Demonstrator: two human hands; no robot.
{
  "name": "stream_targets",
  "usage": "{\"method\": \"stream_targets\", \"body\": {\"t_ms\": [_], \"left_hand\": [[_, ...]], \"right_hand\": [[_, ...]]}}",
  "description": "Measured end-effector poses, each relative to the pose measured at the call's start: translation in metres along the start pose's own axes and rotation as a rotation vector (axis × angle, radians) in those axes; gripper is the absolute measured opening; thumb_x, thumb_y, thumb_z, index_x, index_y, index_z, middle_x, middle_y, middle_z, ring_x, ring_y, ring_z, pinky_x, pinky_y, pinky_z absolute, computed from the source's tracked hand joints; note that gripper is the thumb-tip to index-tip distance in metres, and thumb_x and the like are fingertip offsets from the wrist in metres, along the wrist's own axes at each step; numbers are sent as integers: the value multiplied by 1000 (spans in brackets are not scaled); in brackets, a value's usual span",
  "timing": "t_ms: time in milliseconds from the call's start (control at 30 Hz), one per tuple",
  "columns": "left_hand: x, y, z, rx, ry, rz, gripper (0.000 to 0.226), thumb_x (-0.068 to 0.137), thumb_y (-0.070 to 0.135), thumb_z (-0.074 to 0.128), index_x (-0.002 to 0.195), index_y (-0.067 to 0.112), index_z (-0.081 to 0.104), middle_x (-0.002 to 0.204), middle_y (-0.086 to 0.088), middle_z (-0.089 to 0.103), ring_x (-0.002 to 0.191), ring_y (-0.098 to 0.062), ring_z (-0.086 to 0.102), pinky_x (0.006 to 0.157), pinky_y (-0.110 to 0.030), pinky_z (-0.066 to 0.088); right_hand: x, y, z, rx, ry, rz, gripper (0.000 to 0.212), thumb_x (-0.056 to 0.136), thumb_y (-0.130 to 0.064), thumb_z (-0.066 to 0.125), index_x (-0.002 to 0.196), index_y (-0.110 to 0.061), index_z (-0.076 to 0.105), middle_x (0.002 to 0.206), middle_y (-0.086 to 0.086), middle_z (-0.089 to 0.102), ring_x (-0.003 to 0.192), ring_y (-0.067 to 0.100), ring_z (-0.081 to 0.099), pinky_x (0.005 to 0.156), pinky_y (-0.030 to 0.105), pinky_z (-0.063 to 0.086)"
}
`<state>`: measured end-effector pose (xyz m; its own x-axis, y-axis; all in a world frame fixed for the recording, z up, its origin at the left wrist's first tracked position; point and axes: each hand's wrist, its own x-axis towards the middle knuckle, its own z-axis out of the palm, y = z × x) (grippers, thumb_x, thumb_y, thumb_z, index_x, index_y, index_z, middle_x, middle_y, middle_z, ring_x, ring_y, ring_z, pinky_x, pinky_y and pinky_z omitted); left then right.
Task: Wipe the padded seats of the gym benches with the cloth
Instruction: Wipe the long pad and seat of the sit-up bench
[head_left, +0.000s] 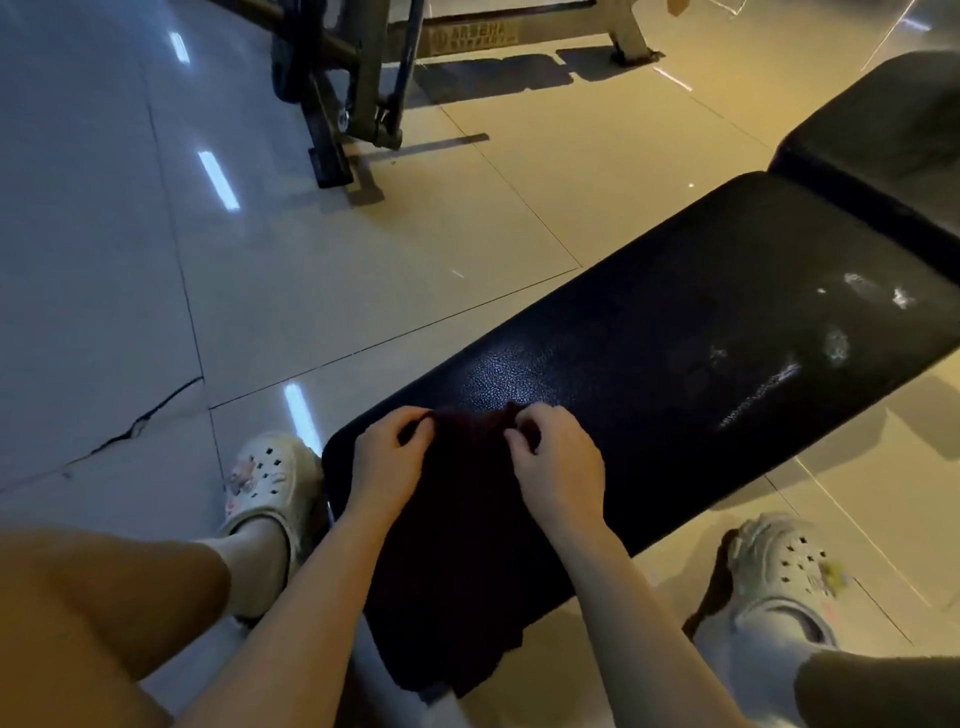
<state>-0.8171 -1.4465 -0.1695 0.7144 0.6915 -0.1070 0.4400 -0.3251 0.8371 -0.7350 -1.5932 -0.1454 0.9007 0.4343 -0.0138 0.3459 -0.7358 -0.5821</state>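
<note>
While pinching the dark cloth (467, 499), left hand (387, 457) and right hand (558, 460) are spreading it; flatten it, then sweep toward two o'clock smudges (831, 338) on the surface (675, 322).

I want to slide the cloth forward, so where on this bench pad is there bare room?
The black padded seat is bare from the dark cloth to the whitish smears near the second pad. It is crowded at the near end, where left hand and right hand pinch the cloth.
</note>
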Motion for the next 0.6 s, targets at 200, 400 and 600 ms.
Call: {"method": "stream_targets", "body": {"t_ms": [200,400,600], "left_hand": [[-2,-29,-22,-95,219,-394,34,96,28,58,127,15,53,111,5,56,99,-14,54,79,-27,39],[-42,-50,-12,117,217,-302,45,93,33,61,134,16,50,131,-6,49,122,-25,48,101,-40,42],[-100,-35,17,499,4,60,57,88,53,60,136,23,52,140,-3,44,132,-25,38,107,-43,33]], "right_hand": [[22,-11,17,-79,-139,-122,24,96,-25,58,119,-17,62,111,0,60,99,17,57,78,29,44],[17,-8,17,-168,-148,-187,28,97,-33,55,119,-16,60,114,2,56,102,22,57,77,34,47],[53,-33,18,-344,-277,-55,46,93,-56,55,110,-14,61,107,5,64,98,27,62,71,34,42]]}}
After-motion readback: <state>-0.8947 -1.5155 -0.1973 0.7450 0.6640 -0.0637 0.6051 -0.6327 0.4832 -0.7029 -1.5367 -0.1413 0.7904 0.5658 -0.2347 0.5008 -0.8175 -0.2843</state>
